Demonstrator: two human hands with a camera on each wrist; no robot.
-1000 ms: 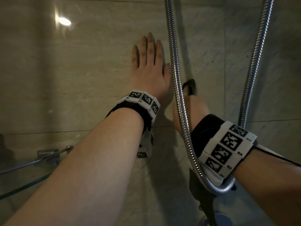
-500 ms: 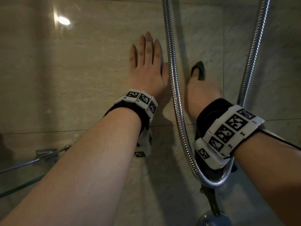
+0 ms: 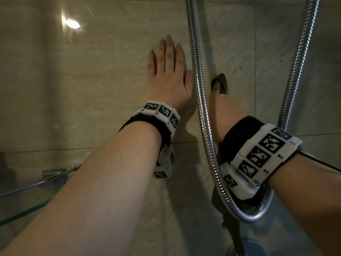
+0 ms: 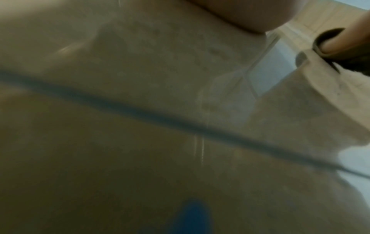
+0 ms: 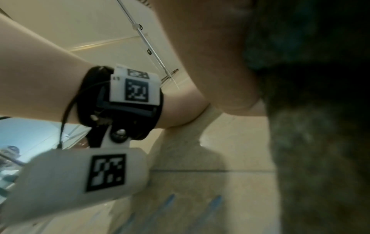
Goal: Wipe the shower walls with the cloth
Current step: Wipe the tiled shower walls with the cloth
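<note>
From the head camera, the left hand (image 3: 168, 74) lies flat on the beige tiled shower wall (image 3: 73, 89), fingers straight and together, grasping nothing. Just to its right a ribbed metal shower hose (image 3: 198, 93) hangs down the wall, loops under the right wrist and climbs again toward the upper right corner. The right hand (image 3: 227, 108) is beyond the hose, pressed to the wall with the dark cloth (image 3: 220, 83) under it; a tip of cloth shows past the fingers and more of it trails down the wall below the wrist. Whether the fingers curl round the cloth or only press it flat cannot be told here. Both wrists wear black bands with white coded tags. A glass shelf (image 3: 22, 211) with a metal rail (image 3: 36, 182) sits at the wall's lower left edge. The left wrist view is blurred: mostly wall tile (image 4: 140, 158) with a dark grout line (image 4: 140, 112) across it, and at the upper right a fingertip (image 4: 340, 42) pushing the cloth (image 4: 330, 52) against the wall. The right wrist view shows the cloth (image 5: 320, 142) as a dark fuzzy mass filling the right side under the palm (image 5: 210, 63), with the left forearm and its tagged band (image 5: 132, 93) to the left.
</note>
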